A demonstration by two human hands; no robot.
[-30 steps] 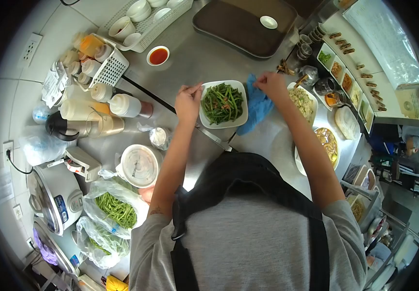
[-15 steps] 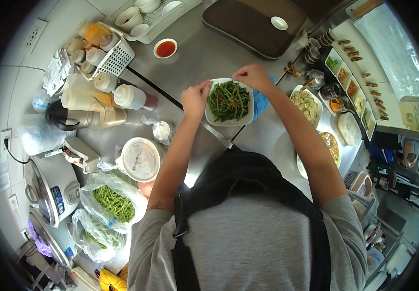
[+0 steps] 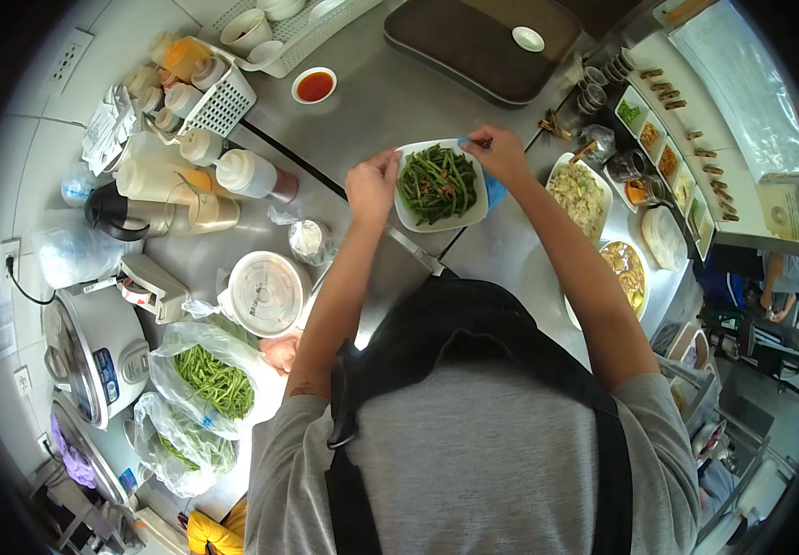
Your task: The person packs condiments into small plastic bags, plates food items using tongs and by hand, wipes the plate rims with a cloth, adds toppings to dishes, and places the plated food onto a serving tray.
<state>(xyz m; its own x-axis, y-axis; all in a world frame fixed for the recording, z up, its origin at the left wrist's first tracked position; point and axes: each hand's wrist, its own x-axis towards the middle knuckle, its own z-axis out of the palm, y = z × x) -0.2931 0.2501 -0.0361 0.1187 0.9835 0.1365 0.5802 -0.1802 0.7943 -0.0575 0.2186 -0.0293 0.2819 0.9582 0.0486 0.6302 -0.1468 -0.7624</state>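
A white square dish [image 3: 408, 220] heaped with cooked green beans [image 3: 437, 185] stands on the steel counter in front of me. The fingers of my left hand [image 3: 372, 189] are closed on its upper left rim. At the upper right corner my right hand [image 3: 501, 155] pinches a blue cloth [image 3: 495, 191] against the rim. Part of that cloth shows beside the dish's right edge, below my right hand. Fingertips on both sides are small and partly hidden.
A small bowl of red sauce [image 3: 314, 87] and a brown tray [image 3: 473, 55] lie farther back. Fried rice [image 3: 578, 199] and another filled dish [image 3: 626, 268] stand right. Squeeze bottles [image 3: 244, 174], a lidded tub [image 3: 267, 294] and bagged raw beans [image 3: 214, 381] are left.
The dish has turned slightly. My right hand has shifted a little right, and blue cloth now shows at its fingertips. My left hand stays at the rim.
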